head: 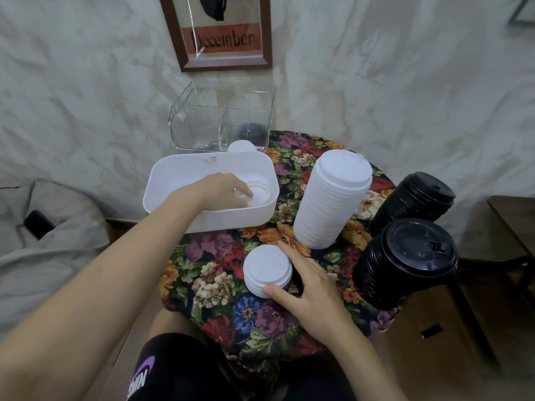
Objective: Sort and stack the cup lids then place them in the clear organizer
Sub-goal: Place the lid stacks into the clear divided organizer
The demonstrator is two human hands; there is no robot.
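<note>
My left hand (pixel 224 189) reaches into the white bin (pixel 179 172) and its fingers curl on a white lid (pixel 259 193) lying at the bin's right end. My right hand (pixel 307 280) grips a short stack of small white lids (pixel 265 267) on the floral table, thumb at its near side and fingers along its right. A tall stack of white lids (pixel 333 198) stands behind it. Two stacks of black lids (pixel 405 264) (pixel 417 198) stand at the right. The clear organizer (pixel 199 117) sits at the back with a black lid (pixel 252 131) in its right compartment.
A small white lid (pixel 241 146) shows between the bin and the organizer. The round table has a floral cloth (pixel 220 273). A framed "December" picture (pixel 223 33) leans on the wall. A dark table (pixel 512 215) stands at the right, and a cardboard box (pixel 428 334) sits below.
</note>
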